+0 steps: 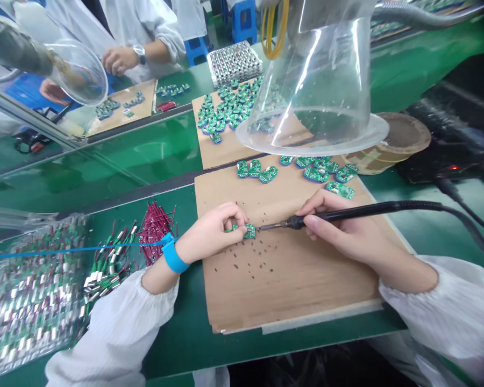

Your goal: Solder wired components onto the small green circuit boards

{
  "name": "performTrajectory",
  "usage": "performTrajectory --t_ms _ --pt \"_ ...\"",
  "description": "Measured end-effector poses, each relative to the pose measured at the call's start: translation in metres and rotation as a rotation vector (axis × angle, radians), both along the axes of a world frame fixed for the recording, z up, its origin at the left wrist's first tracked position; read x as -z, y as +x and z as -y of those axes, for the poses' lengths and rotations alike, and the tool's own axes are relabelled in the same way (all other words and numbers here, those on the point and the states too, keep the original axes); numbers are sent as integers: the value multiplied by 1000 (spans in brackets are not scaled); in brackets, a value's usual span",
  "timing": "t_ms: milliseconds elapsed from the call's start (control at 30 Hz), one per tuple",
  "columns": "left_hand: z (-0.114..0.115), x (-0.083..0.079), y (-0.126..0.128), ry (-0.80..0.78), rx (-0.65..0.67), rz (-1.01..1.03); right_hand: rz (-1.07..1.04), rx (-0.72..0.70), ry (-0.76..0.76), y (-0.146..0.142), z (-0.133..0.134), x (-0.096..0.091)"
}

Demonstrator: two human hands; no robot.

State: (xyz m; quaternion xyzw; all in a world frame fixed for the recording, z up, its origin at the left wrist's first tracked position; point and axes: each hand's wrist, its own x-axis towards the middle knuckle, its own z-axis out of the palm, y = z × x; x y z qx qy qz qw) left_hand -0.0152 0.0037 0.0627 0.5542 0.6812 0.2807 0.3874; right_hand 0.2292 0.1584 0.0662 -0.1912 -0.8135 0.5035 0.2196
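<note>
My left hand (220, 228), with a blue strap at the wrist, pinches a small green circuit board (249, 231) over the brown cardboard (294, 285). Its fingers hide part of the board. In my right hand (339, 228) is a black soldering iron (347, 213), held like a pen. The metal tip points left and reaches the board's right edge; whether they touch I cannot tell. Dark burn marks or specks dot the cardboard below. Several more boards (268, 174) lie along the cardboard's far edge, beyond both hands.
A clear fume hood (310, 97) hangs over the far boards. Red wires (155, 228) and wired metal parts (107, 269) lie left, beside a bagged tray (32, 301). The iron's cord (468, 220) runs right. Across a low divider, a co-worker's hand (120, 60) is near other boards.
</note>
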Motion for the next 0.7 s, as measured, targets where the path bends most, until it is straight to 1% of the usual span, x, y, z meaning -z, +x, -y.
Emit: performTrajectory --t_ms 167,333,400,567,633,700 --pt "-1 -3 2 -18 -63 18 8 9 19 -1 0 -2" --pt "0 -4 2 -39 -70 20 16 24 -3 -1 0 -2" --pt "0 -4 2 -50 -75 19 -5 51 -48 1 -1 1" --pt "0 -5 0 -67 -45 50 -108 207 -154 4 -4 12" --pt "0 -7 -1 -57 -33 65 -121 216 -158 5 -4 13" --pt "0 -8 -1 -62 -29 81 -103 191 -133 4 -4 12"
